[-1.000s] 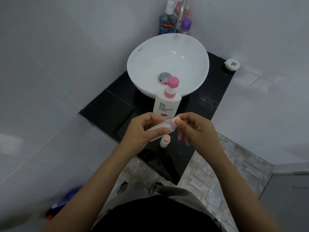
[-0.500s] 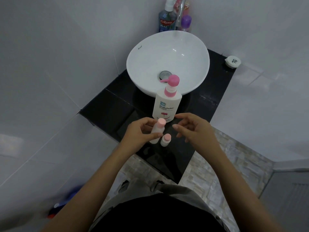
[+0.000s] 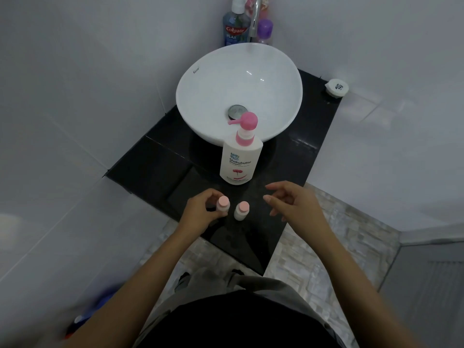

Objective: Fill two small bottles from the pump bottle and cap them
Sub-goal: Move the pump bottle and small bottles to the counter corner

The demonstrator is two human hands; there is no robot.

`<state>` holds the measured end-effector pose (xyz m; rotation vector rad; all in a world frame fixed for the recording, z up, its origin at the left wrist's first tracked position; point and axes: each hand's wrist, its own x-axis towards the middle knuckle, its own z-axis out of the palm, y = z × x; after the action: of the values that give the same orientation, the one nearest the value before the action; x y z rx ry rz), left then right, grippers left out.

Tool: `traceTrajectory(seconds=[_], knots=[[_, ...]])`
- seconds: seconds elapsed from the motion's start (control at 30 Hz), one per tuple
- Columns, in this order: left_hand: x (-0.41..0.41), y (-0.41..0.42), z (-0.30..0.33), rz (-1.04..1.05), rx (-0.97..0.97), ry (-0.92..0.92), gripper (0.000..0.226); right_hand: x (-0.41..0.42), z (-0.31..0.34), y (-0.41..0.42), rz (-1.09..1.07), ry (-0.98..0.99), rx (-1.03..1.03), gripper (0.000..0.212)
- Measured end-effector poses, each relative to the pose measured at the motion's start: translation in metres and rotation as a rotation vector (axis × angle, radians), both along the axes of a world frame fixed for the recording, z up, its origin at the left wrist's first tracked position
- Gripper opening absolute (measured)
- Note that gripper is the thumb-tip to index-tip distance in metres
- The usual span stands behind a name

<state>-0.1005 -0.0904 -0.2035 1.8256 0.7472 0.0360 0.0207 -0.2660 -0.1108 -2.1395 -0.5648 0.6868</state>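
A white pump bottle [image 3: 238, 162] with a pink pump head stands upright on the black counter [image 3: 160, 169], just in front of the basin. Two small white bottles with pale pink caps stand upright side by side near the counter's front edge. My left hand [image 3: 200, 212] is wrapped around the left small bottle [image 3: 223, 204], which rests on the counter. The right small bottle [image 3: 241, 210] stands free beside it. My right hand [image 3: 293, 202] hovers to the right of both, fingers apart, holding nothing.
A round white basin [image 3: 238, 94] fills the counter's middle. Behind it stand a blue mouthwash bottle [image 3: 235, 28], a purple-capped bottle [image 3: 265, 31] and a chrome tap [image 3: 256, 16]. A small white round container [image 3: 337, 87] sits at the back right corner. White tiled walls close in on both sides.
My left hand turned the small bottle upright and lowered it onto the counter beside the other one. My right hand let go of its cap and drew away to the right.
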Motion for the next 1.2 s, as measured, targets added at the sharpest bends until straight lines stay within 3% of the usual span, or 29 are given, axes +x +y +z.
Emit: traceTrajectory(seconds=[0.27,0.47,0.8,1.0,1.2], knots=[[-0.002,0.004,-0.009,-0.002,-0.025,-0.030,0.035,0.004,-0.007,-0.001,-0.009,0.001,-0.021,0.025],[-0.007,0.020,-0.010,-0.041,-0.058,-0.017,0.058,0.015,-0.011,0.003,-0.017,0.005,-0.035,0.027],[0.046,0.066,0.038,0.054,0.067,-0.174,0.054,0.065,-0.029,0.051,0.064,-0.118,-0.082,0.052],[0.064,0.065,0.038,-0.033,0.020,-0.176,0.048,0.068,-0.040,0.071,0.113,-0.112,-0.010,0.039],[0.069,0.056,0.032,0.056,0.078,-0.239,0.038,0.067,-0.043,0.072,0.113,-0.190,0.016,0.036]])
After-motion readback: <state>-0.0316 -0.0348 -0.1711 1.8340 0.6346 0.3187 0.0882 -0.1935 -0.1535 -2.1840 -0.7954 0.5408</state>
